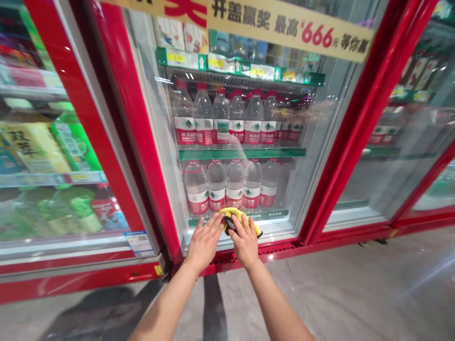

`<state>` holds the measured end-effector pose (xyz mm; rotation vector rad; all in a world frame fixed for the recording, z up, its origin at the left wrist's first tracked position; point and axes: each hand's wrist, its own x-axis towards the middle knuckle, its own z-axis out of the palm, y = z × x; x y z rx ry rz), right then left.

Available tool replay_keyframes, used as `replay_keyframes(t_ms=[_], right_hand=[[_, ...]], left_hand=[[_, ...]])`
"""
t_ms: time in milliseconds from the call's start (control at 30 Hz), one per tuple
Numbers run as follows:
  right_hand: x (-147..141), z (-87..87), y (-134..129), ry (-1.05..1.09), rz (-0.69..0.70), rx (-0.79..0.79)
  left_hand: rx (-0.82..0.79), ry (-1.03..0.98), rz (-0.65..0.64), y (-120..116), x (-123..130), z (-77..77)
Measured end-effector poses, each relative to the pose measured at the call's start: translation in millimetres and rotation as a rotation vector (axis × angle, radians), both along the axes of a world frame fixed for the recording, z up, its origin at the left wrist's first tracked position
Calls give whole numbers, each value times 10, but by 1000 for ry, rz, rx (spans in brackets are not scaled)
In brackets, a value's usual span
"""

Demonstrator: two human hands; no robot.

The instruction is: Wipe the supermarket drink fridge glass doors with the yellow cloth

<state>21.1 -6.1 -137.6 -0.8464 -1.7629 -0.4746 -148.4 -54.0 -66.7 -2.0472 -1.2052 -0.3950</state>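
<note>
Both arms reach forward, low in front of a red-framed glass door [298,189]. My right hand [245,240] lies over a yellow cloth [232,211] with dark edging, its fingers bent onto the folded fabric near the bottom of the glass. To the left of it, my left hand [204,240] is stretched out with its fingers extended toward the glass. Its fingertips come right beside the cloth; whether they touch it, I cannot tell. Behind the door, large water bottles [234,192] with red and white labels stand on the lowest shelf.
Smaller red-capped bottles [220,118] fill the shelf above, and a gold printed banner [284,28] crosses the door's top. On the left stands another cooler with green and yellow drink bottles [33,137]. More glass doors continue right. Grey floor [320,293] lies in front.
</note>
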Motion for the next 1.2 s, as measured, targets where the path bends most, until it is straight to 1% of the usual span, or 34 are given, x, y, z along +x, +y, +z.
replay_keyframes(t_ms=[100, 133, 167, 200, 233, 300, 367, 400, 433, 467, 567, 633, 667, 700, 767, 833, 867, 900, 933, 967, 1033, 1100, 1133, 1200], right_hand=[[-73, -324, -67, 151, -101, -52], [-109, -410, -92, 187, -127, -78], [-138, -462, -107, 210, -145, -103], [-152, -471, -108, 223, -155, -127], [-144, -438, -92, 226, -160, -145], [-57, -288, -17, 216, -162, -159], [105, -135, 80, 210, -170, -150], [194, -99, 118, 226, -185, -142], [272, -104, 144, 263, -208, -142], [332, -149, 153, 321, -239, -152], [362, -423, 115, 525, -358, -267], [295, -553, 110, 578, -394, -370], [265, -559, 134, 584, -393, -400], [253, -520, 175, 586, -385, -404], [312, -338, 295, 601, -366, -346], [484, -124, 425, 616, -357, -260], [595, -50, 480, 620, -351, -231], [708, -15, 523, 634, -343, -218], [811, -21, 549, 661, -335, -217], [894, -62, 557, 700, -332, -223], [984, -205, 537, 794, -343, -234], [983, -334, 518, 855, -364, -227], [968, -366, 528, 865, -368, -223], [953, -352, 592, 873, -357, -227]], left_hand=[[-19, 57, -69, 13, 182, -64], [-27, 78, -95, 7, 221, -86], [-35, 92, -116, 1, 251, -95], [-42, 96, -131, -1, 277, -83], [-48, 88, -139, 1, 303, -51], [-50, 36, -127, 18, 370, 57], [-49, -30, -104, 45, 465, 175], [-53, -54, -97, 58, 517, 218], [-63, -66, -98, 68, 568, 245], [-78, -66, -108, 76, 613, 253], [-114, -35, -150, 90, 684, 201], [-108, -26, -159, 108, 685, 144], [-97, -28, -157, 125, 680, 119], [-85, -33, -154, 146, 678, 99], [-69, -41, -150, 195, 693, 77], [-73, -43, -155, 237, 739, 71], [-80, -45, -158, 253, 773, 69], [-90, -47, -162, 266, 809, 66], [-100, -48, -168, 276, 847, 60], [-107, -50, -175, 285, 882, 50], [-112, -48, -196, 302, 942, 20], [-104, -43, -228, 328, 989, -17], [-100, -42, -243, 345, 1013, -35], [-99, -42, -262, 383, 1071, -62]])
